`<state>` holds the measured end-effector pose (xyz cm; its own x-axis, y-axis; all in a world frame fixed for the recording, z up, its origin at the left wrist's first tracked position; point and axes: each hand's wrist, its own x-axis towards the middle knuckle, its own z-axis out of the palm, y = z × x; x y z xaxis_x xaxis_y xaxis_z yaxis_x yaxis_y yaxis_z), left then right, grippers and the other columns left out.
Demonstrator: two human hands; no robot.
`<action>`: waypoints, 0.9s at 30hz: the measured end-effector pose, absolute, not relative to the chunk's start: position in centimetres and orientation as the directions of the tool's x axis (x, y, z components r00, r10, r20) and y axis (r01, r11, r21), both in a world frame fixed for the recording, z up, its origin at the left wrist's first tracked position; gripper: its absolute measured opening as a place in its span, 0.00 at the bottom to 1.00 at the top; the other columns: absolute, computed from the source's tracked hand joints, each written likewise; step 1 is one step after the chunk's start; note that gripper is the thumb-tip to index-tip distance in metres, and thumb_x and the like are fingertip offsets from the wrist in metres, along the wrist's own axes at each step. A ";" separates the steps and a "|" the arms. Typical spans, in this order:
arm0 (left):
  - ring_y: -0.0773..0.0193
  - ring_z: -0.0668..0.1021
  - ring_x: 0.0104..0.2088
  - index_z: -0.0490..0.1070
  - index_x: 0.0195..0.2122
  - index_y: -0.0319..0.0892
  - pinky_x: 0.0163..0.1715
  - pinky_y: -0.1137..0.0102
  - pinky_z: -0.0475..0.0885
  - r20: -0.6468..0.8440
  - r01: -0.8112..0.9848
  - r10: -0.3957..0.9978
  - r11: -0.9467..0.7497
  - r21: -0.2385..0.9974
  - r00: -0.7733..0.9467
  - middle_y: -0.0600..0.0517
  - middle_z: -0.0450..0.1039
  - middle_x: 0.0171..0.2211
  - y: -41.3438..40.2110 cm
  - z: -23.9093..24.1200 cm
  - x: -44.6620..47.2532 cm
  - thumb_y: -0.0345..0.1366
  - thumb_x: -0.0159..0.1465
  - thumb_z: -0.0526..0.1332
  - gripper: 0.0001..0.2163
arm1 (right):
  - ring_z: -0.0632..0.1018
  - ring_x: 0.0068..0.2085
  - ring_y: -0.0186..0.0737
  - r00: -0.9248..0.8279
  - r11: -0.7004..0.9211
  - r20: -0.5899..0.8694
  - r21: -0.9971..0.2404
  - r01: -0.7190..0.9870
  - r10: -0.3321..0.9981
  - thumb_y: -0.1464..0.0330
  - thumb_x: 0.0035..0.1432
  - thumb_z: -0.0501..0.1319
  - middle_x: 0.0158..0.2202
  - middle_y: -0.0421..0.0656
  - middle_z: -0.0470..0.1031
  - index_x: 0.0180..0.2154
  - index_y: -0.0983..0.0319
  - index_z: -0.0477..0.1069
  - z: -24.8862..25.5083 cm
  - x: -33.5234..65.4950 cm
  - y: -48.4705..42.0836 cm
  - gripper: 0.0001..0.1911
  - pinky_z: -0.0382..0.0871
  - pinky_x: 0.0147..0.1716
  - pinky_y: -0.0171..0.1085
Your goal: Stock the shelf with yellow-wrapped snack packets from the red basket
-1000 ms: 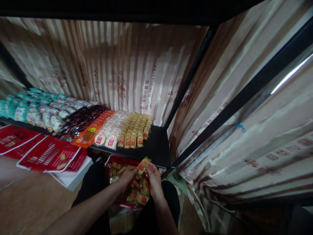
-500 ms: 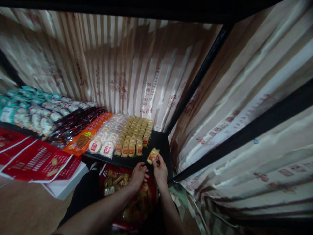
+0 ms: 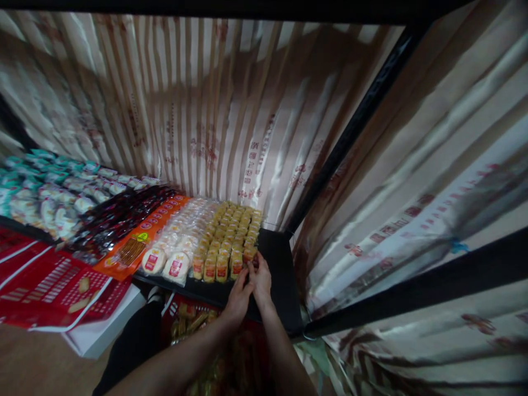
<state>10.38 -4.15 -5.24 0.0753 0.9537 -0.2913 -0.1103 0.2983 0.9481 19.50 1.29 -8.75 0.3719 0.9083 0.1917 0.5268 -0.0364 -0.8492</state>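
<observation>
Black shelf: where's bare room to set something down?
Free: right end of the black shelf, between the yellow-wrapped packs and right hand on one side, printed curtain on the other. Crowded: leftward, round white packs, orange bag, dark packets, teal packs.

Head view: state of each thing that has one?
Right hand, fingers on the end yellow packet, grip unclear
Left hand, beside the right, grip unclear
Yellow packets, wrapped, in rows
White round packs, wrapped, in rows
Orange pack, lying flat
Dark packets, overlapping
Red container, open, holding jumbled yellow packets
Curtain, hanging in folds
</observation>
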 end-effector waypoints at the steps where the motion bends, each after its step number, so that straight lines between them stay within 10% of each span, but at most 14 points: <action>1: 0.60 0.60 0.63 0.62 0.57 0.34 0.62 0.69 0.53 -0.294 -0.108 0.953 0.301 0.948 0.071 0.45 0.58 0.62 -4.1 -5.4 10.3 0.28 0.58 0.54 0.24 | 0.75 0.39 0.42 0.375 -0.029 0.197 -0.854 0.519 0.906 0.61 0.52 0.53 0.43 0.51 0.73 0.53 0.67 0.66 -8.9 19.4 1.4 0.29 0.70 0.40 0.40; 21: 0.61 0.73 0.50 0.66 0.54 0.35 0.54 0.70 0.63 -0.281 0.104 0.960 0.281 0.954 -0.016 0.45 0.73 0.49 -4.1 -7.1 8.6 0.36 0.59 0.51 0.22 | 0.73 0.44 0.42 0.405 0.117 0.296 -0.904 0.411 0.865 0.59 0.55 0.55 0.45 0.49 0.68 0.56 0.61 0.60 -9.1 18.5 1.3 0.28 0.73 0.39 0.40; 27: 0.60 0.72 0.51 0.64 0.55 0.34 0.55 0.68 0.62 -0.267 0.163 0.964 0.265 0.950 -0.008 0.44 0.71 0.51 -4.5 -6.1 8.6 0.37 0.60 0.49 0.23 | 0.72 0.46 0.42 0.484 0.112 0.302 -0.918 0.382 0.822 0.58 0.55 0.55 0.45 0.50 0.69 0.44 0.62 0.66 -9.6 18.3 0.8 0.18 0.73 0.40 0.39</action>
